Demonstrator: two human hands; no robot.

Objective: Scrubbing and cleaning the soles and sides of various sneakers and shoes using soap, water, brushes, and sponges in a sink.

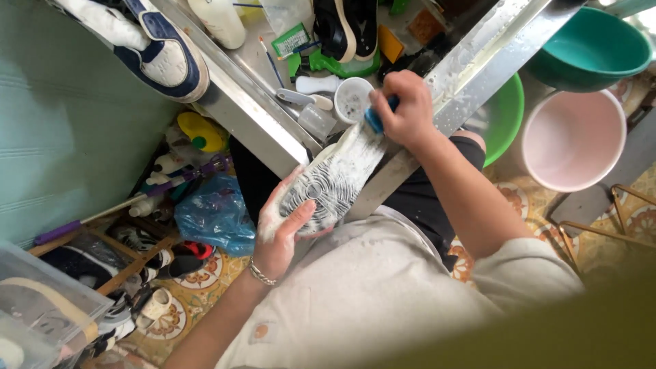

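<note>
A: Looks like a little shoe-cleaning workshop, probably run out of somebody's home.

B: Yeah, shoes are everywhere. There's a navy and white sneaker (pixel 160 51) up on the metal bench (pixel 263 116), black shoes (pixel 346 27) further back, and more pairs crammed on the low wooden rack (pixel 130 256).

A: Plus all the wash gear: a teal basin (pixel 591 48), a green one (pixel 504 116), a pink bucket (pixel 572 140), and a small white cup (pixel 353 100) of suds.

B: The patterned floor tiles (pixel 198 280) and clear storage bin (pixel 41 307) give it that homey feel.
</note>
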